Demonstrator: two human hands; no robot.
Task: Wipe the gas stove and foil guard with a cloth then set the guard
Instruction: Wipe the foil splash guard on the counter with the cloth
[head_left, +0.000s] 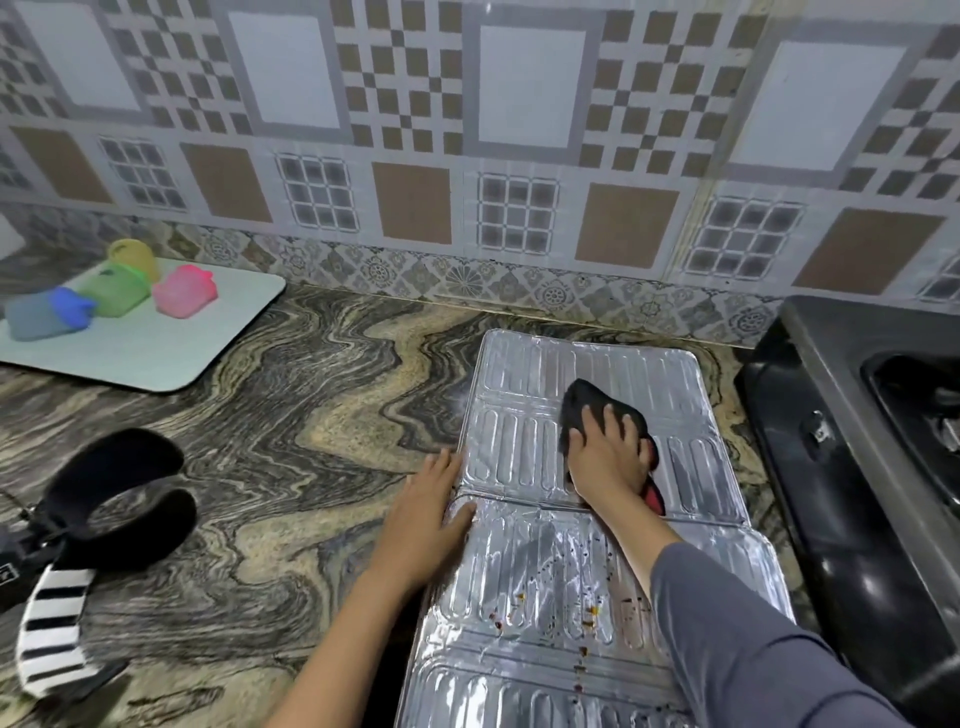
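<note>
**Foil guard wipe, far panel in hand**

The foil guard (597, 519) lies flat on the counter (291, 415), unfolded, just left of the gas stove (852, 441). The right hand (610, 457) presses a dark cloth (587, 402) onto the far panel, fingers spread flat over it. The left hand (431, 514) rests open, palm down, on the guard's left edge at the fold, pinning it.

Judgement: thin embossed foil dents easily, so pressure should be light and strokes should follow the ribs. The panel nearer than the right hand carries brown and orange specks; it likely needs wiping next.

Surface: swirled stone counter, patterned tile wall beyond the hands. Far left of the left hand, a pale mat (156, 348) holds coloured containers (184, 291).
</note>
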